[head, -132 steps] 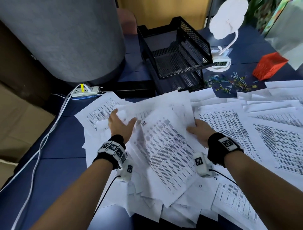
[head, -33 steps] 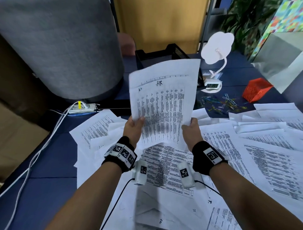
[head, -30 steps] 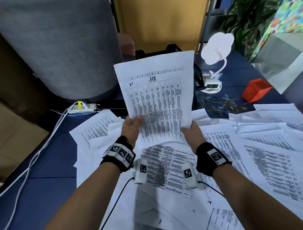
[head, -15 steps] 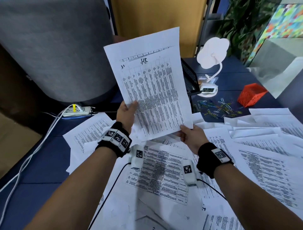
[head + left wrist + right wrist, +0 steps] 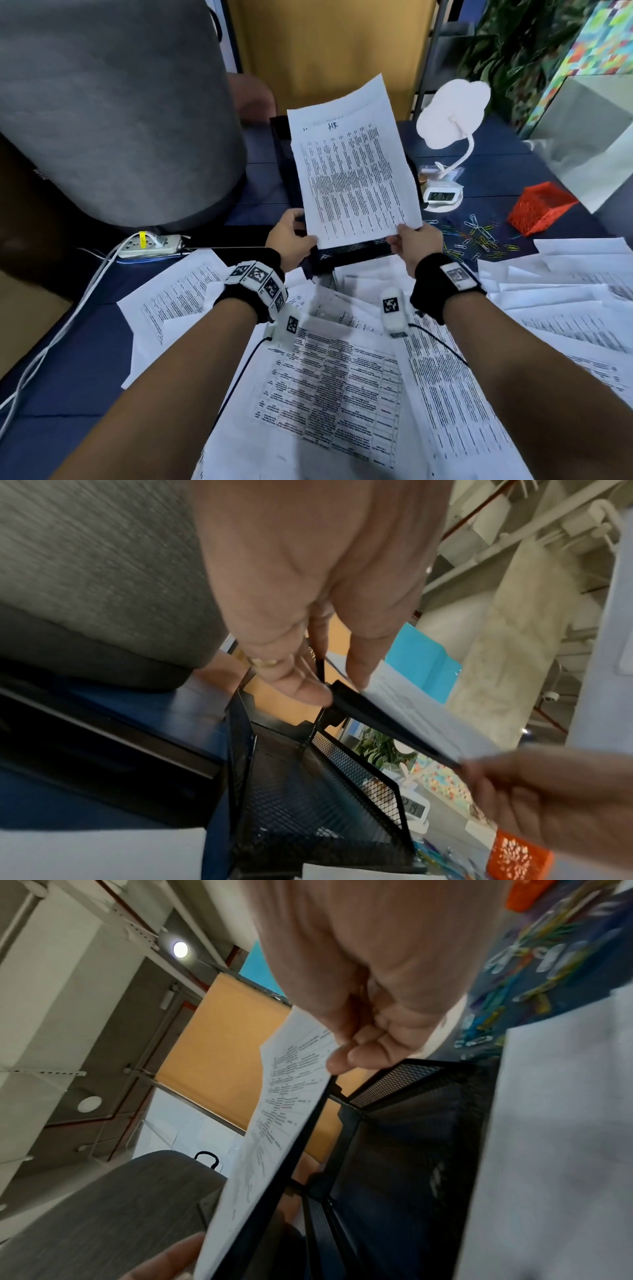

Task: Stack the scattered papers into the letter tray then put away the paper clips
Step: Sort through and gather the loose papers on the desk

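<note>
1. Dark blue desk (image 5: pixel 85 342), littered with printed papers (image 5: pixel 329 394) from 6 o'clock round to 3 o'clock.
2. Both hands hold one sheaf of sheets (image 5: pixel 352 171) up, tilted, over the black mesh letter tray (image 5: pixel 352 251) at 12 o'clock.
3. Left hand (image 5: pixel 291 240) pinches the sheaf's lower left corner, thumb on top, fingers curled beneath.
4. Right hand (image 5: pixel 416 241) pinches the lower right corner the same way.
5. Coloured paper clips (image 5: pixel 476 238) lie loose at 2 o'clock, just beside a tipped red mesh basket (image 5: pixel 541 209).
6. White cloud-shaped lamp (image 5: pixel 452 116) stands near the tray's right side, with a small clock (image 5: pixel 442 197) at its foot.
7. Power strip (image 5: pixel 150 243) sits at 10 o'clock below a big grey cylinder (image 5: pixel 113 102).
</note>
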Available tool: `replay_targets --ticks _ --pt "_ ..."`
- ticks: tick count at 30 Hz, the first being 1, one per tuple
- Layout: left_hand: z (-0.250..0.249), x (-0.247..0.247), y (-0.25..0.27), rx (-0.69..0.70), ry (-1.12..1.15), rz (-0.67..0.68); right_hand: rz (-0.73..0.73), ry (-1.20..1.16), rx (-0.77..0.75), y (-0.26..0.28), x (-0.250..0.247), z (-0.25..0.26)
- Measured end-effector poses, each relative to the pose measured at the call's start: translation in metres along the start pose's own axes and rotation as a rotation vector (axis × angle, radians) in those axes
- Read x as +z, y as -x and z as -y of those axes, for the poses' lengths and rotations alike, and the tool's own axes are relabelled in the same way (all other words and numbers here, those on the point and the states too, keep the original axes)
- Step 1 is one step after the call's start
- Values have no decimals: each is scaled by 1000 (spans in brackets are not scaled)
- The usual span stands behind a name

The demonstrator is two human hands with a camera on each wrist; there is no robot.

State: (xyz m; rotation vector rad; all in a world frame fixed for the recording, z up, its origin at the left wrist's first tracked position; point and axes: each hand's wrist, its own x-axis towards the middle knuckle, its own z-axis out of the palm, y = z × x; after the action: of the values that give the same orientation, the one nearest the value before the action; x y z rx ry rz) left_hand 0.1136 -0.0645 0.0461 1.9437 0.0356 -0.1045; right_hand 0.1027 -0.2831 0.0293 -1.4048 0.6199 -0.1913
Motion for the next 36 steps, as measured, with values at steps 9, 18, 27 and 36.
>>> replay_targets --ticks 9,18,27,36 --pt "15 1 -18 274 -343 -44 -116 243 -177 -40 17 29" --pt "16 5 -14 211 -552 -36 -103 814 -331 -43 22 34" --pt "20 0 17 213 -524 30 -155 596 -363 -17 -6 19" --pt "45 24 72 158 -573 129 -20 877 -109 31 -93 -49"
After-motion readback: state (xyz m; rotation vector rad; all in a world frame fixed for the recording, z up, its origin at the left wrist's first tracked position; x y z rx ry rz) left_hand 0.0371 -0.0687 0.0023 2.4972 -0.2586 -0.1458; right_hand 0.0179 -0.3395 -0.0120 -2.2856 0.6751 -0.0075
